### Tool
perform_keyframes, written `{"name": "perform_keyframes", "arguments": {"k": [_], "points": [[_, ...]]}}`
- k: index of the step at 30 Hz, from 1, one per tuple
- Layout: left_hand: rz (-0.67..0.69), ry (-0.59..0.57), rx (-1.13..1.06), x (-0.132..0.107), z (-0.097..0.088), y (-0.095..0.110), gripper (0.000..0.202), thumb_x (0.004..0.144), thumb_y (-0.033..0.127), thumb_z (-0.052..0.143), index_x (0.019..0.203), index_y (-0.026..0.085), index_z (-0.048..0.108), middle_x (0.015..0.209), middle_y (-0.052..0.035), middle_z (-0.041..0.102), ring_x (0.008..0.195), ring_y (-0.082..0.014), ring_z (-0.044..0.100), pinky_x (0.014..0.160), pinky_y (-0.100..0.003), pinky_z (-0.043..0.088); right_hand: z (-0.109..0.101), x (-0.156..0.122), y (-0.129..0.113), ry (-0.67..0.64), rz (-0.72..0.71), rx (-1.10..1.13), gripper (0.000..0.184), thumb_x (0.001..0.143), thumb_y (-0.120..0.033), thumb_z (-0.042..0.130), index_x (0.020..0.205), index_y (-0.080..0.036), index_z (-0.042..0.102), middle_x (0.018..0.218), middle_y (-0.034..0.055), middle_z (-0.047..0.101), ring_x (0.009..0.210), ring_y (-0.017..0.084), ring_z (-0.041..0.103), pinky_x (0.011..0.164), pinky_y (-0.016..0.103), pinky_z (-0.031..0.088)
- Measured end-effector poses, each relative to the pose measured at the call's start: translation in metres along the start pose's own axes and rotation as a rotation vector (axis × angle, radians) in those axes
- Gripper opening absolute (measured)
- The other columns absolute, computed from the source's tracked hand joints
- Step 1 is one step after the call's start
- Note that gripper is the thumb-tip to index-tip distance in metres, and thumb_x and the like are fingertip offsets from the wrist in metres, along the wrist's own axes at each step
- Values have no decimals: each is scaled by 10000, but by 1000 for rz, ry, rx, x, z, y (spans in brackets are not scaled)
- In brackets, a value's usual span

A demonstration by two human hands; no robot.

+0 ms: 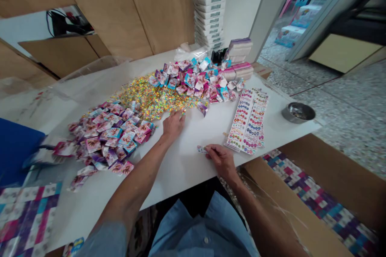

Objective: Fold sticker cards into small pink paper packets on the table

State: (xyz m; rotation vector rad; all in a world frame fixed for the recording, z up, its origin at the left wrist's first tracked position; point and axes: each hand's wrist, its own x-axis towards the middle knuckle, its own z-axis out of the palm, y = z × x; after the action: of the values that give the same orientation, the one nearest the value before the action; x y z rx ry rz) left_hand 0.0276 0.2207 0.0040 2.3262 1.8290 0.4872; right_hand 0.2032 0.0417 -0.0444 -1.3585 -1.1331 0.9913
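Note:
My left hand (pixel 173 125) reaches to the near edge of a pile of small yellow, orange and green shiny pieces (pixel 147 98). Its fingers are curled together at the pieces; what they pinch is too small to name. My right hand (pixel 221 159) pinches a small printed sticker strip (pixel 201 149) above the white table (pixel 181 168). To its right lie stacked sticker sheets (pixel 245 122) with rows of coloured round stickers. A single small folded card packet (pixel 202 108) sits near my left fingertips.
Heaps of small printed card packets lie at left (pixel 113 134) and at the back (pixel 196 78). Card bundles (pixel 239 58) stand behind. A metal bowl (pixel 298 112) is near the right edge. Below, an open cardboard box (pixel 259 178) contains coloured packets. A blue bin (pixel 18 150) stands left.

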Motion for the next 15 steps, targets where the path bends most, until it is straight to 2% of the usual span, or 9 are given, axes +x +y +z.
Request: {"name": "perform_keyframes", "arguments": {"k": [4, 7, 9, 11, 13, 15], "points": [[-62, -136, 116, 35, 17, 16, 350, 979, 350, 478, 1107, 135, 723, 1130, -195, 683, 1023, -320, 663, 856, -408, 494, 0, 0, 1, -3, -12, 54, 238, 913, -458, 637, 914, -245, 744, 808, 36, 705, 693, 191, 656, 647, 298, 523], [-32, -163, 111, 36, 26, 15, 371, 997, 283, 410, 1039, 118, 739, 1123, -214, 679, 1025, -325, 667, 872, -432, 494, -1, 2, 0, 37, -8, 78, 245, 907, -461, 642, 927, -240, 746, 770, 31, 696, 697, 191, 645, 665, 304, 521], [14, -167, 106, 25, 26, 10, 360, 998, 264, 400, 1042, 151, 739, 1155, -190, 681, 1080, -311, 655, 909, -424, 493, -3, 5, -1, 108, 24, 107, 264, 902, -464, 640, 934, -223, 742, 734, 26, 691, 684, 190, 641, 670, 308, 519], [65, -166, -13, 5, 21, 4, 313, 989, 273, 435, 1048, 191, 731, 1137, -141, 702, 1101, -272, 653, 926, -383, 503, -5, 10, -2, 191, 44, 95, 275, 907, -461, 628, 946, -213, 741, 724, 25, 693, 683, 191, 643, 689, 314, 519], [57, -203, -303, -19, 14, 3, 283, 980, 326, 468, 1040, 196, 712, 989, -100, 734, 978, -231, 695, 849, -335, 542, -7, 18, -5, 250, 12, 17, 266, 924, -444, 608, 978, -222, 745, 751, 29, 700, 704, 195, 650, 723, 324, 516], [-11, -305, -641, -43, 4, 8, 304, 965, 405, 494, 1020, 177, 688, 804, -66, 721, 769, -203, 714, 702, -302, 568, -9, 28, -9, 253, -66, -89, 243, 944, -412, 588, 1007, -242, 749, 797, 39, 706, 746, 205, 658, 765, 335, 509]]}}
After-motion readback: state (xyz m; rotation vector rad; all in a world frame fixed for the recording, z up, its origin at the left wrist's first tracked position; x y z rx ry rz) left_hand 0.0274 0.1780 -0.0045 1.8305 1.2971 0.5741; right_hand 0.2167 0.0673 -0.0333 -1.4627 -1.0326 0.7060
